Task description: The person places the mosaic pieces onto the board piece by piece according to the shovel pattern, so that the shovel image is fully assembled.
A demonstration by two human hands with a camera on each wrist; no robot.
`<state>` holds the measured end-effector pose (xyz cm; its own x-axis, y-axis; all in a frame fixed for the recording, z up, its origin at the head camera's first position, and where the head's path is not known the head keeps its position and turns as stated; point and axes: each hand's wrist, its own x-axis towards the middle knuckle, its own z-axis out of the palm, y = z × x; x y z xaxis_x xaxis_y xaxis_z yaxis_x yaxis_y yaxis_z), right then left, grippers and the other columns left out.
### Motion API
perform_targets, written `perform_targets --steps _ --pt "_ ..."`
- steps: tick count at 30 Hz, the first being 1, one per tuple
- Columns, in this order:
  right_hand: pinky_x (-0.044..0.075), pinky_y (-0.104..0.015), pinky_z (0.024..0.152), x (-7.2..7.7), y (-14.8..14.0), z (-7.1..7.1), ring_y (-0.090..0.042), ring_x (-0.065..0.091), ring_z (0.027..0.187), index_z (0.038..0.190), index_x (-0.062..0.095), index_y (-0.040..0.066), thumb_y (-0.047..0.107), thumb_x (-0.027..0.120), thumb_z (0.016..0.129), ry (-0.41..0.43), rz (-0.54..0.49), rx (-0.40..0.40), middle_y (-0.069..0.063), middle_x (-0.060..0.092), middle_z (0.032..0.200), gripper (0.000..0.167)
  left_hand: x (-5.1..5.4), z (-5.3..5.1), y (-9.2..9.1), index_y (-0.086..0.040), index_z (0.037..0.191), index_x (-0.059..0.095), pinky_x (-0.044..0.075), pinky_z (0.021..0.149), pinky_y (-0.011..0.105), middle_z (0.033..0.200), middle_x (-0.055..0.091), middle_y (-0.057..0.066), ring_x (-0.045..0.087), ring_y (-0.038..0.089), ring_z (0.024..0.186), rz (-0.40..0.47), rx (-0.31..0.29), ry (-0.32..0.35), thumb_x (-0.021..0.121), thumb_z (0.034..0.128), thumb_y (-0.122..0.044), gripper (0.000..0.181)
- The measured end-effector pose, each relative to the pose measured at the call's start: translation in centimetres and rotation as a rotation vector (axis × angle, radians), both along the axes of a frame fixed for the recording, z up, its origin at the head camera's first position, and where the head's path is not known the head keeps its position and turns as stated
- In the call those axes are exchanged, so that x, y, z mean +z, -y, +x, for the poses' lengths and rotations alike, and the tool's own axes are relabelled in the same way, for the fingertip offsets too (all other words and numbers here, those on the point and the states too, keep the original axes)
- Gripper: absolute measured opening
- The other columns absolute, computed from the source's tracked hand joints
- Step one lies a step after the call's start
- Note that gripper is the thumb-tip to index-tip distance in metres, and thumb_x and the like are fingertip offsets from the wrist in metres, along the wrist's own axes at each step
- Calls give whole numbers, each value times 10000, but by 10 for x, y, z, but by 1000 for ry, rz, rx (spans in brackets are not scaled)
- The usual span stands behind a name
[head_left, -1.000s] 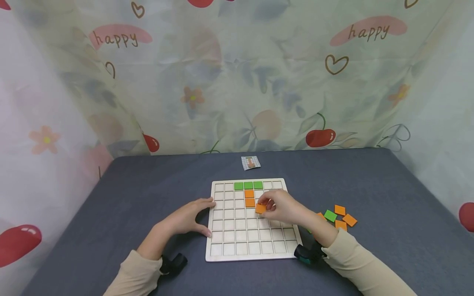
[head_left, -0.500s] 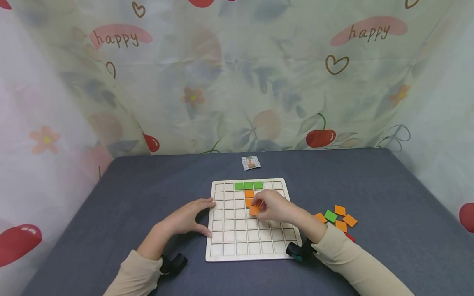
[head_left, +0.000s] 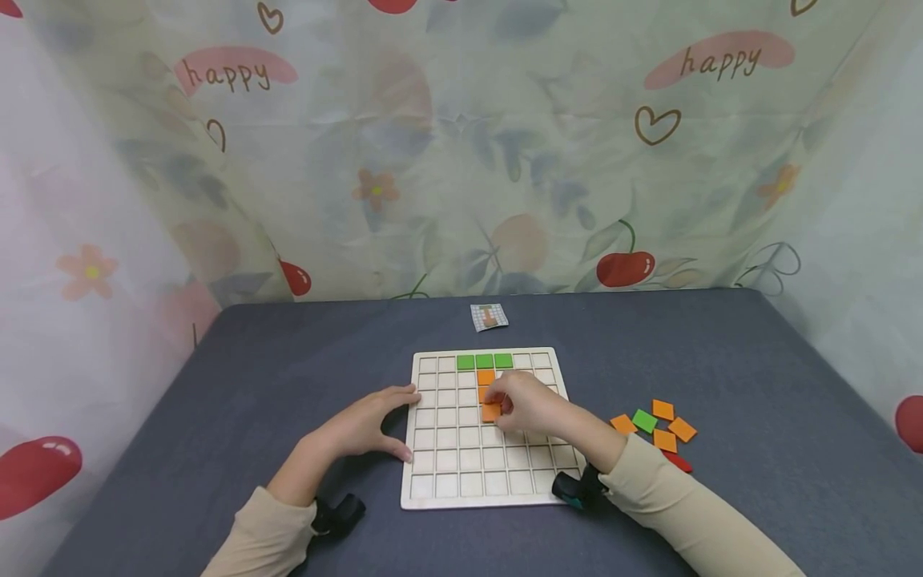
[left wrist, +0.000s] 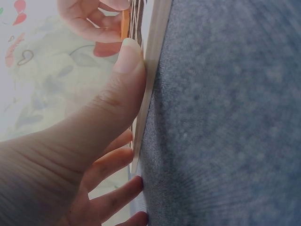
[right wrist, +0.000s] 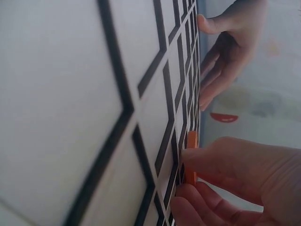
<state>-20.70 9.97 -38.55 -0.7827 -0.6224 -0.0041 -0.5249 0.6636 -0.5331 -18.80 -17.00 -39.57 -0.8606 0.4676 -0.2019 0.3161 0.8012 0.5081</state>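
A white gridded board (head_left: pixel 454 485) lies on the dark cloth, with three green tiles (head_left: pixel 484 362) in its top row and orange tiles (head_left: pixel 486 377) in the column below the middle one. My right hand (head_left: pixel 530 405) pinches an orange tile (head_left: pixel 491 413) between thumb and fingers, low over the fourth row of that column; in the right wrist view this tile (right wrist: pixel 192 141) stands tilted at the grid. My left hand (head_left: pixel 364 425) touches the board's left edge with spread fingers and thumb; the left wrist view shows the thumb (left wrist: pixel 129 70) against the rim.
Right of the board lie several loose orange tiles (head_left: pixel 681 429), a green tile (head_left: pixel 645 421) and a red piece (head_left: pixel 678 462) partly behind the right sleeve. A small printed card (head_left: pixel 489 317) lies beyond the board. A patterned curtain (head_left: pixel 461 160) hangs behind the table.
My right hand has moved left with the orange tile, from beside the column to below its second orange tile. The red piece has come into view by the sleeve. My left hand stays in place.
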Motion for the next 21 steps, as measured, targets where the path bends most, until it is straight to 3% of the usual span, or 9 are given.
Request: perform_targets --steps 14,21 --pt "451 -178 655 1 -2 1 -123 566 746 989 685 35 25 704 763 28 -21 -11 -59 666 943 227 2 1 0 -69 1390 440 294 1107 505 1495 357 134 322 337 1386 0 -8 -11 814 661 -390 881" --pt "493 -213 672 9 -25 1 -105 599 746 1019 674 29 64 701 790 22 -53 -54 -92 653 924 234 2 1 1 -69 1390 440 294 1106 505 1499 350 134 315 338 1389 2 -8 -4 811 663 -391 878"
